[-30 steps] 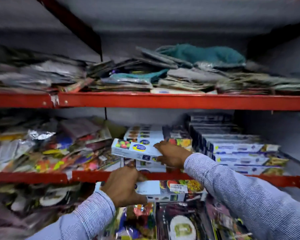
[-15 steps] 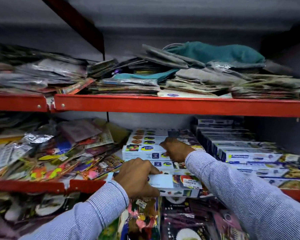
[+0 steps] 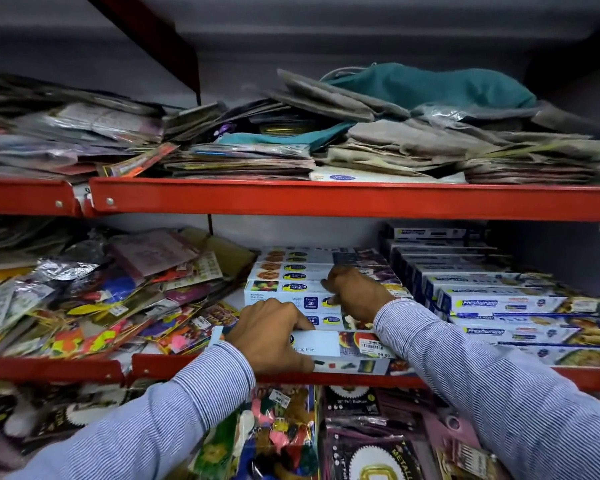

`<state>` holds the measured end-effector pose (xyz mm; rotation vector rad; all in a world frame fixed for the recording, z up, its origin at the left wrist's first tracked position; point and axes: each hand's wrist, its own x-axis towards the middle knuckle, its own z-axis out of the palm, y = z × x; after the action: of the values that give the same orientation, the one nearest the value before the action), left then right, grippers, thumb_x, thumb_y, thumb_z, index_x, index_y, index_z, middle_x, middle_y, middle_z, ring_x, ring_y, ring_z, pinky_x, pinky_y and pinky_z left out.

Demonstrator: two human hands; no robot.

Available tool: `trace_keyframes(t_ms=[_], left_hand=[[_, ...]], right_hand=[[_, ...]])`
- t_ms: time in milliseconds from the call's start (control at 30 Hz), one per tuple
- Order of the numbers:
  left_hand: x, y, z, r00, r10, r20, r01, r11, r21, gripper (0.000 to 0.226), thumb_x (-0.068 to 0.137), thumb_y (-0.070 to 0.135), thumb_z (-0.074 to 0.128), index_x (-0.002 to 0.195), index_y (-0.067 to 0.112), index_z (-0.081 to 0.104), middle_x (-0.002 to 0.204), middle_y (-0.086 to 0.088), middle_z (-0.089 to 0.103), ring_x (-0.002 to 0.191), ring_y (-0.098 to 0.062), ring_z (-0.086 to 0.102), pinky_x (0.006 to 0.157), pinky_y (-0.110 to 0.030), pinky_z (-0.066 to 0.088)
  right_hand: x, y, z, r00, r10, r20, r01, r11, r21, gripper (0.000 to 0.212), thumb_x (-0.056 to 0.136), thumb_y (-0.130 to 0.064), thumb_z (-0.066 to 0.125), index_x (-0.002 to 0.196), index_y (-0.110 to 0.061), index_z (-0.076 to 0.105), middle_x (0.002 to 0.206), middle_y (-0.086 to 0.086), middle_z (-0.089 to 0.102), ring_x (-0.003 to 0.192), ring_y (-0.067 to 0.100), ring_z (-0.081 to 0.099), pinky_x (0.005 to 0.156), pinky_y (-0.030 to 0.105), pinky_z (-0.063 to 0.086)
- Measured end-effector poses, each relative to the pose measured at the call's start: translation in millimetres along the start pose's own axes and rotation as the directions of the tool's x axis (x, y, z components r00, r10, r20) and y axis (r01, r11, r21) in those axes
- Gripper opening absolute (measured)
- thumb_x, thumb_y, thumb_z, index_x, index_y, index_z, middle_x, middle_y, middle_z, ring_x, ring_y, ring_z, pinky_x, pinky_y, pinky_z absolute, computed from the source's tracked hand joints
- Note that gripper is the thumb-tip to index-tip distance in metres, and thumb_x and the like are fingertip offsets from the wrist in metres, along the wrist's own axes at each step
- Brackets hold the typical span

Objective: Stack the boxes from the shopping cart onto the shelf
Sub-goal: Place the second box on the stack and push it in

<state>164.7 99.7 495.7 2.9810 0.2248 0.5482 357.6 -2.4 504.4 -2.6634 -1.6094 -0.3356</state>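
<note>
A long cling film box [image 3: 357, 351] lies at the front of the red middle shelf [image 3: 167, 365]. My left hand [image 3: 274, 336] grips its left part from above. Behind it stands a stack of white cling film boxes [image 3: 284, 275]. My right hand [image 3: 355, 294] rests on the top front box [image 3: 278, 294] of that stack, fingers curled over its right part. Both arms wear striped blue sleeves. The shopping cart is out of view.
Blue and white Freshwrapp boxes [image 3: 499, 303] are stacked to the right. Loose colourful packets [image 3: 94, 299] fill the shelf's left side. The upper red shelf [image 3: 326, 199] carries folded cloths and packets. Hanging packets [image 3: 291, 431] sit below.
My right hand has pushed the top box back onto the stack. My left hand has lifted the front box up to the shelf edge. The view has moved closer.
</note>
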Motion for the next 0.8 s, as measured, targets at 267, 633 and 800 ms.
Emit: trace_keyframes(t_ms=[267,633,800], left_hand=[[37,-11,4,0.999,-0.024,-0.042,0.023,0.999,-0.026,0.055,0.059,0.058,0.08,0.11,0.04,0.073,0.106,0.013,0.078,0.091,-0.014,0.071,0.068,-0.027,0.051],[56,-23,44,0.987,-0.012,-0.161,0.005,0.999,-0.042,0.05,0.077,0.046,0.072,0.122,0.024,0.07,0.114,0.005,0.064,0.114,-0.023,0.047,0.097,-0.044,0.043],[53,-29,60,0.974,0.026,-0.225,-0.042,0.997,-0.069,0.045,0.089,0.045,0.062,0.131,0.03,0.062,0.14,0.01,0.059,0.131,-0.017,0.044,0.111,-0.042,0.033]], right_hand=[[5,15,-15,0.997,0.059,0.043,-0.068,0.967,0.246,0.04,0.091,-0.025,0.069,0.128,-0.012,0.066,0.137,0.006,0.065,0.126,0.023,0.061,0.109,0.032,0.046],[-14,24,-11,0.998,0.049,0.048,-0.061,0.955,0.291,0.038,0.105,-0.036,0.039,0.114,-0.014,0.068,0.113,0.013,0.074,0.107,0.033,0.066,0.095,0.039,0.052],[-34,16,22,0.985,0.063,-0.161,-0.014,0.957,0.291,0.049,0.105,-0.046,0.03,0.133,-0.016,0.056,0.14,0.008,0.061,0.126,0.029,0.059,0.103,0.04,0.05]])
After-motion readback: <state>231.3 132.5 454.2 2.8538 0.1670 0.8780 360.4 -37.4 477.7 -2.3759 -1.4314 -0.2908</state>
